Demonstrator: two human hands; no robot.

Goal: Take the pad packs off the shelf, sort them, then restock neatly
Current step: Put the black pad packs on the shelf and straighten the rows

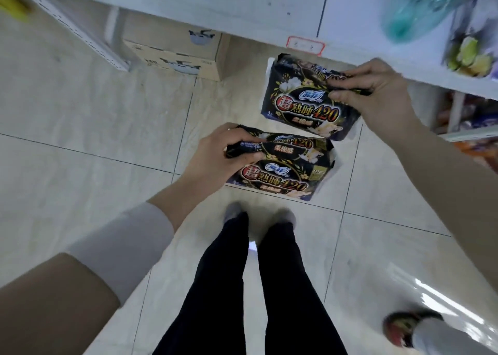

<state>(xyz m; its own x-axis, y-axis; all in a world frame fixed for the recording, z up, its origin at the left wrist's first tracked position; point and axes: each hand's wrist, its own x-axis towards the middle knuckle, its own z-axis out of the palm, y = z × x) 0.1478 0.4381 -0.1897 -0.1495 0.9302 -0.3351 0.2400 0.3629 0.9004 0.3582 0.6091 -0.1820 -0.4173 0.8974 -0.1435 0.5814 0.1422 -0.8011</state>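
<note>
My right hand [377, 90] grips two dark pad packs [299, 104] marked 420 by their right end, held in the air just below the white shelf's front edge [242, 26]. Lower and nearer to me, my left hand [215, 155] grips the left end of another pair of the same dark packs [285, 171], stacked one on the other. Both bundles hang above the tiled floor, a small gap apart. Each pack is black with gold flowers and red-and-gold lettering.
A cardboard box [172, 55] stands on the floor under the shelf at the left. More packaged goods [469, 58] fill the shelf at the right, with a blurred teal item [415, 12] above. My legs [258, 287] stand on the pale tiles; another person's shoe [404, 327] shows at the lower right.
</note>
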